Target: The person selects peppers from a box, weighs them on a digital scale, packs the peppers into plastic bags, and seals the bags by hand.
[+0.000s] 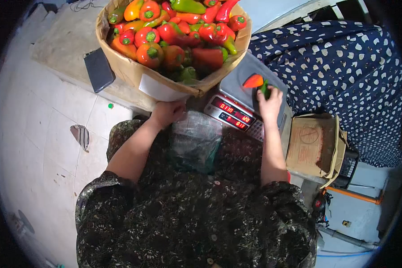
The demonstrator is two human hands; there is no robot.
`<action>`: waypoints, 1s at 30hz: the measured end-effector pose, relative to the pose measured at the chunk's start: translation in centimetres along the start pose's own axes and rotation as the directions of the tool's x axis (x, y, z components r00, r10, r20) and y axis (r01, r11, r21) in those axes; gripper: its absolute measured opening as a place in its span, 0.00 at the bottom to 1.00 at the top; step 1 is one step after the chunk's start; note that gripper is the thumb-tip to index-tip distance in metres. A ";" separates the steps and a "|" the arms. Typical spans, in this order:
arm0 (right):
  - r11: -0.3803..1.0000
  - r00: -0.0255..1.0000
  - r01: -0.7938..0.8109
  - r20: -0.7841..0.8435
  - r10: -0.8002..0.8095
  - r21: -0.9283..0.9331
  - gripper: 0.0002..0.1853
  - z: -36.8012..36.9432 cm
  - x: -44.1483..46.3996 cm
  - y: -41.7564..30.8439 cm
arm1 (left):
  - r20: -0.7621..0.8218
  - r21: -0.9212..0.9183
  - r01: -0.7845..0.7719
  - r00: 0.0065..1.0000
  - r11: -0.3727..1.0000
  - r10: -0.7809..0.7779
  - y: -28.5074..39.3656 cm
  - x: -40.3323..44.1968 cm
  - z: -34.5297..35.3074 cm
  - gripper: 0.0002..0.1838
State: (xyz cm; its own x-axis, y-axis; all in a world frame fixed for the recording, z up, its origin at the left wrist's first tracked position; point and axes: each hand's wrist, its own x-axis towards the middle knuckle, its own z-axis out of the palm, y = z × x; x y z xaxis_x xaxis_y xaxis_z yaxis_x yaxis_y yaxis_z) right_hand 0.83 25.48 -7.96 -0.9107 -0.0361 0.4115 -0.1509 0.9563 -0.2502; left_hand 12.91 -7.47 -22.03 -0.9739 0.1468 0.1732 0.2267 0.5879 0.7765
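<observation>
My right hand (270, 106) is over the grey plate of a digital scale (233, 87), fingers closed round a green pepper (265, 89) that they partly cover. Just left of it on the plate lies an orange-red pepper (253, 81). Red digits glow on the scale's display (233, 111). My left hand (166, 114) is closed at the top corner of a clear plastic bag (195, 140), which hangs over my lap. Above that hand stands a large basket (134, 73) heaped with red, orange and green peppers (172, 38).
A dark flat phone-like object (98, 70) leans by the basket's left side. To the right are an open cardboard box (311, 145) and a dark blue patterned cloth (339, 67). A striped object (81, 136) and a green cap (110, 106) lie on the tiled floor (44, 134).
</observation>
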 end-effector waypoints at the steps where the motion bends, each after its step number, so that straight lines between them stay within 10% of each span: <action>1: 0.999 0.999 0.038 -0.040 -0.037 0.017 0.21 -0.5 0.3 0.1 | -0.024 0.017 0.000 1.000 1.000 0.000 -0.1 0.0 0.2 0.08; 7: 0.978 0.963 0.085 -0.266 -0.031 0.191 0.09 -4.3 2.3 -0.9 | -0.093 0.000 -0.027 0.995 1.000 0.027 0.2 0.0 0.3 0.09; 30: 0.925 0.954 0.065 -0.297 0.053 0.374 0.06 -4.9 1.7 -1.2 | -0.009 0.060 0.035 0.999 0.998 -0.034 0.1 0.1 0.2 0.09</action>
State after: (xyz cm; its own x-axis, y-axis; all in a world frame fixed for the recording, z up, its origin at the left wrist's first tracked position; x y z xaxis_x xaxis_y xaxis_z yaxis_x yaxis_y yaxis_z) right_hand 1.39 25.68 -2.65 -0.7623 0.1018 0.6391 -0.3433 0.7736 -0.5327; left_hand 12.84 -7.27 -22.08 -0.9812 0.1195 0.1516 0.1929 0.6395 0.7442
